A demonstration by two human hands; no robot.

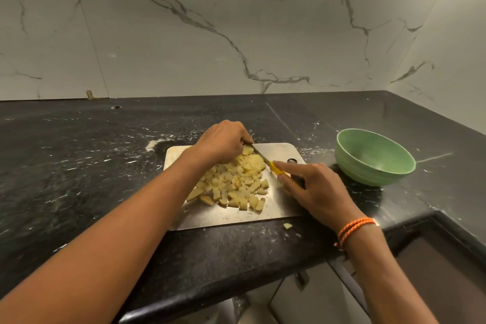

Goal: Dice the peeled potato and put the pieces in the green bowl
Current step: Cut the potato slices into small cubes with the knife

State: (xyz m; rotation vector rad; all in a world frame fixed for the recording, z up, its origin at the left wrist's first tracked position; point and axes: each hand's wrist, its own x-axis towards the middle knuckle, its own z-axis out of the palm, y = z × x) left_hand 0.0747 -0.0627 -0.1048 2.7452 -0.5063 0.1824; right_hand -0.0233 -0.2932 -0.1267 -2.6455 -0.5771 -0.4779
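Observation:
A heap of diced potato pieces [234, 184] lies on a steel cutting board [278, 208] on the black counter. At the heap's far end sits an uncut chunk of potato [253, 160]. My left hand [223, 142] curls over that chunk and holds it down. My right hand [313, 189] grips the yellow handle of a knife [265, 162], index finger laid along its top; the blade runs to the chunk under my left fingers. The green bowl [374, 158] stands empty to the right of the board.
One stray potato piece [288, 226] lies on the counter [79, 166] just off the board's near edge. The counter's front edge runs close below the board, with a lower recess at the right. Marble walls close the back and right side.

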